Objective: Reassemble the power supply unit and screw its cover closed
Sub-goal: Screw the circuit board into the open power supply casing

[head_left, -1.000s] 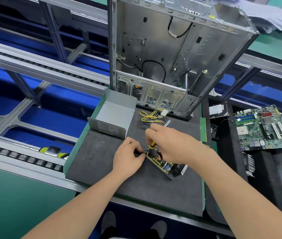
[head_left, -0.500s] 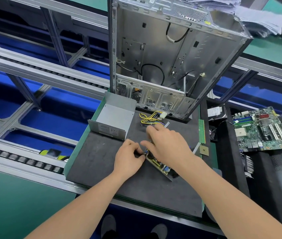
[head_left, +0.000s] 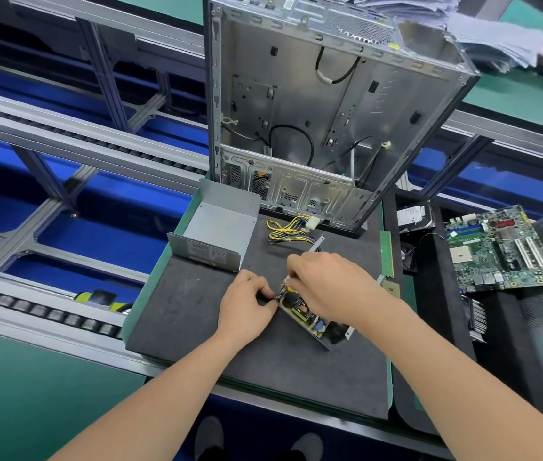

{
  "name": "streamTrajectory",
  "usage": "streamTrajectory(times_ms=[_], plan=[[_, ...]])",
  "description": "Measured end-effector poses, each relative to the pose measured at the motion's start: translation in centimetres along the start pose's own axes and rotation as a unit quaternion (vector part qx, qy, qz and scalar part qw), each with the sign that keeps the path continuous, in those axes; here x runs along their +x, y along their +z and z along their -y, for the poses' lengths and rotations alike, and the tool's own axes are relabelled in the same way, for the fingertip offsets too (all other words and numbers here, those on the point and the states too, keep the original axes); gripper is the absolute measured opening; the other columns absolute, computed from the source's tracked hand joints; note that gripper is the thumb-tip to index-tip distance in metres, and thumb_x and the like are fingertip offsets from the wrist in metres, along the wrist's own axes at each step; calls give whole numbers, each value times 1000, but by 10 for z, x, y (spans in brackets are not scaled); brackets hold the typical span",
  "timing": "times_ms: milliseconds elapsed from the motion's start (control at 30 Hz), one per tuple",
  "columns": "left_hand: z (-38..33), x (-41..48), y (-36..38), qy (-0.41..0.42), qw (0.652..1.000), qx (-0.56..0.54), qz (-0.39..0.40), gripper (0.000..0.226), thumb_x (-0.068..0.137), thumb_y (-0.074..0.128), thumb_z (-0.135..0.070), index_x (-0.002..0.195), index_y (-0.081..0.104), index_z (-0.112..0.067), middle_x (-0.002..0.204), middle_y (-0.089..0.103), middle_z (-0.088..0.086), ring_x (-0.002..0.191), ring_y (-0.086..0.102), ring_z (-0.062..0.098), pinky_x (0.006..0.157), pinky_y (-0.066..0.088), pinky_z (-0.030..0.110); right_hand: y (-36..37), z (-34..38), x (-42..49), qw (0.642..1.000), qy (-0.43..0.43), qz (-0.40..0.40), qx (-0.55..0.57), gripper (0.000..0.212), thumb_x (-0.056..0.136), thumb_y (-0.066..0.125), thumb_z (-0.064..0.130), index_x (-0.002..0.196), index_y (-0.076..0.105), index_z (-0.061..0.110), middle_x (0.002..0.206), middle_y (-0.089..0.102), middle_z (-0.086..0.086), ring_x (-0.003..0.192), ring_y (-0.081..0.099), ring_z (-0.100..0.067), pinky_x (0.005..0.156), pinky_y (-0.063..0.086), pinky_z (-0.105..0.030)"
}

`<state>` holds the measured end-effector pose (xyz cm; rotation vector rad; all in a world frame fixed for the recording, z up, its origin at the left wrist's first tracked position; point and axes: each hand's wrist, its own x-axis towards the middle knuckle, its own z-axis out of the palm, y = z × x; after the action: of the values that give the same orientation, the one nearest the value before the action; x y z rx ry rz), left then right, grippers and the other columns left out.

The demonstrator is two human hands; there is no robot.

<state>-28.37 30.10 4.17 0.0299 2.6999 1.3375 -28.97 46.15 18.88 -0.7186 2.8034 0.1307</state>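
Note:
The power supply's open circuit board point(head_left: 310, 316) lies on its metal base plate on the dark mat point(head_left: 197, 311), angled from upper left to lower right. My left hand point(head_left: 246, 309) pinches a small black part at the board's left end. My right hand point(head_left: 330, 284) lies over the board's far half with its fingers curled down onto the top edge; what is under them is hidden. The yellow and black cable bundle point(head_left: 288, 229) runs off behind my right hand. The grey power supply cover point(head_left: 220, 227) stands open-side up at the mat's back left, apart from both hands.
An empty computer case point(head_left: 330, 111) stands upright behind the mat. A memory stick point(head_left: 386, 254) lies along the mat's right edge. To the right are a hard drive point(head_left: 413, 216) and a green motherboard point(head_left: 499, 251). Roller conveyor rails point(head_left: 47, 314) run on the left.
Both hands stay on the board. My right hand has slid a little along it toward the far end and sits lower over it; the left hand keeps its pinch.

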Motion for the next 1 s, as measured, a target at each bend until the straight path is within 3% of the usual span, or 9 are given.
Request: streamTrajectory(times_ms=[100,233,333,433,500,600,767,900,1000], plan=[[-1,0,0,0,1000,-1,-4,24,79,81,-25,70,59,-32,96,53,-15,86,57,1,69,40,19,6,7,4,989,114,-28,84,31,107,45,44,107,51,14,85,55,-10,89,63,-41,62,43,-39],[-3,-1,0,-4,1000,-8,-7,25,78,80,-24,69,58,-33,95,55,-14,87,59,3,73,45,26,5,14,9,973,212,-34,83,50,105,39,61,100,54,14,86,52,-9,89,62,-39,63,40,-37],[-3,-1,-1,-5,1000,-10,-1,24,79,80,-25,71,60,-32,96,54,-14,88,59,4,74,46,28,-1,13,5,984,151,-27,89,37,106,38,54,97,40,18,89,48,-6,83,58,-37,64,39,-39],[-3,0,-1,-8,1000,-11,-1,20,79,81,-26,72,62,-30,96,54,-13,89,59,6,78,50,31,-14,4,-2,996,5,8,88,12,101,48,24,108,39,21,114,43,-3,65,50,-26,58,39,-40],[-4,0,-1,-11,1000,-12,-2,19,79,81,-26,73,63,-30,96,54,-13,89,59,7,80,50,31,-19,-5,-3,996,-73,43,33,28,94,54,4,112,43,22,118,37,2,60,44,-20,51,35,-41],[-4,0,-1,-12,1000,-12,-1,21,79,81,-25,72,62,-30,96,55,-13,88,59,6,78,49,30,-17,-8,-1,996,-78,47,-9,40,86,56,-8,112,47,22,114,41,3,64,43,-22,47,24,-34],[-5,-1,-1,-15,1000,-20,-6,20,80,82,-23,73,64,-29,97,56,-13,88,59,4,78,48,27,-5,-1,3,999,-19,-27,28,15,104,58,28,108,46,20,103,54,-1,85,62,-33,58,39,-36],[-5,-1,-1,-14,1000,-22,-8,20,80,82,-23,74,63,-28,96,55,-12,88,59,5,79,49,30,7,8,10,995,75,-60,29,36,107,40,53,99,38,19,73,49,-5,80,65,-39,56,35,-36],[-6,-1,0,-15,1000,-23,-9,21,78,81,-23,72,62,-28,95,55,-13,87,59,4,77,49,31,7,11,13,984,160,-79,-8,57,101,32,68,109,53,16,87,66,-11,85,68,-39,62,36,-37]])
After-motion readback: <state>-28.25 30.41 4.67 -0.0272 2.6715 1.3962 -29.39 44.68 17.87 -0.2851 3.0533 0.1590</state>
